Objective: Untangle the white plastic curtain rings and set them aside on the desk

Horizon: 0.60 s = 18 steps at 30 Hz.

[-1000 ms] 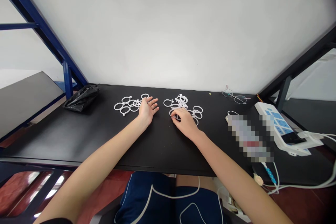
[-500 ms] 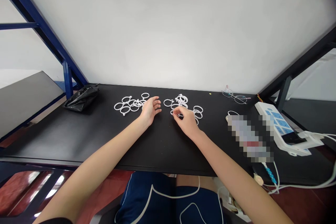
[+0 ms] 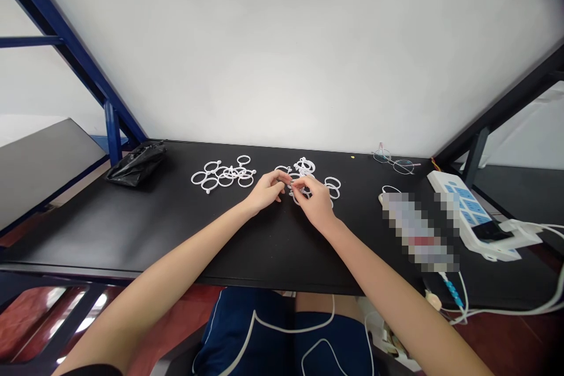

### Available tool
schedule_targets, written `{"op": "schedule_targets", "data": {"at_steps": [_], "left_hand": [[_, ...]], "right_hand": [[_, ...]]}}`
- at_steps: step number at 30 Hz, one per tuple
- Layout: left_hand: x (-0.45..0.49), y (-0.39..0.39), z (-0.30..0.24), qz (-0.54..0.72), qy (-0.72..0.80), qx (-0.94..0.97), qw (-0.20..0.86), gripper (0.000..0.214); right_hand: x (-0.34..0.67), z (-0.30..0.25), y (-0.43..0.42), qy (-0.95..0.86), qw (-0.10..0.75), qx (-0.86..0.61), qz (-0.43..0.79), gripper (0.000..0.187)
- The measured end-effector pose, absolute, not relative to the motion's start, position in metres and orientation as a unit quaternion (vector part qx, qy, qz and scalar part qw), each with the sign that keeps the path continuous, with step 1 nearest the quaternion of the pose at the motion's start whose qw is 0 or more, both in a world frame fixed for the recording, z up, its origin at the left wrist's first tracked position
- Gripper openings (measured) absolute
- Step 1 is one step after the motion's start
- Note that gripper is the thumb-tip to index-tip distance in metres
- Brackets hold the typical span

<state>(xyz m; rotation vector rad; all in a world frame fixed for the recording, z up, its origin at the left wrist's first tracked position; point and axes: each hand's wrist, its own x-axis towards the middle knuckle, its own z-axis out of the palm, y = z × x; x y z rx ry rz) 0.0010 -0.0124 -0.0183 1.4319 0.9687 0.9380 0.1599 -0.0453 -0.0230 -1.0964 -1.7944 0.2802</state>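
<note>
Work is prob. unfinished: one ring pile [image 3: 235, 173] lies right of bag [image 3: 137, 163], 2nd pile [image 3: 305, 167] farther right of it. Your R hand [image 3: 293, 183] pinches, prob. a ring [image 3: 291, 193]; L hand [image 3: 267, 188] bends beside it, grip I cannot tell.

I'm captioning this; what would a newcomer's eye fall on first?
The left hand and right hand, fingertips close together over the middle of the black desk. Then the white rings: one cluster left of the hands, another around and behind the right hand. Then the power strip with blue sockets, far right.
</note>
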Motion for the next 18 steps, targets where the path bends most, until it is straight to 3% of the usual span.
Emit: {"op": "schedule_targets", "data": {"at_steps": [6,18], "left_hand": [[0.0012,-0.0138,-0.0170,0.353,0.385,0.619,0.587,0.021],[0.0003,-0.0125,-0.0242,0.334,0.359,0.633,0.599,0.026]], "right_hand": [[0.1587,-0.0147,-0.0497,-0.710,0.555,-0.429,0.068,0.015],[0.1575,-0.0184,-0.0484,-0.700,0.550,-0.441,0.115,0.009]]}}
